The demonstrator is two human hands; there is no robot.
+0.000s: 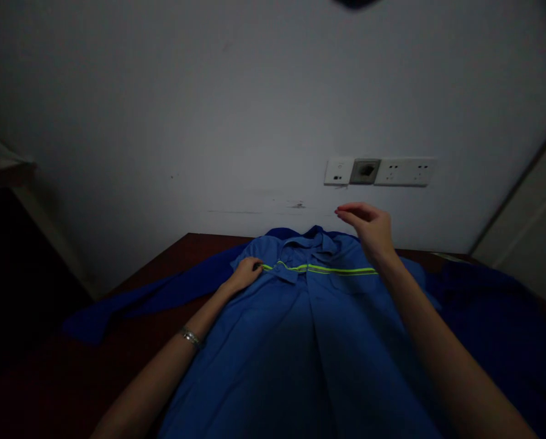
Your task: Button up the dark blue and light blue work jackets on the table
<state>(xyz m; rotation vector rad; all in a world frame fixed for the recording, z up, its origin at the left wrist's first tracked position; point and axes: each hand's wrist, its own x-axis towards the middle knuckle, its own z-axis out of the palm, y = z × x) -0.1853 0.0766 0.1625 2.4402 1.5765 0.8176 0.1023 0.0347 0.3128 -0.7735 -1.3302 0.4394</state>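
Observation:
A blue work jacket with a yellow-green stripe across the chest lies front side up, its collar toward the wall. My left hand, with a metal bracelet at the wrist, is closed on the jacket's cloth at the left end of the stripe. Above the right chest, my right hand is raised off the cloth. Its thumb and fingertips are pressed together, and nothing shows between them. Under the jacket, darker blue cloth sticks out on the left like a sleeve.
The dark red table meets a grey wall, where a row of sockets and switches sits. More dark blue cloth lies on the right. A door stands at far right, a dark piece of furniture at left.

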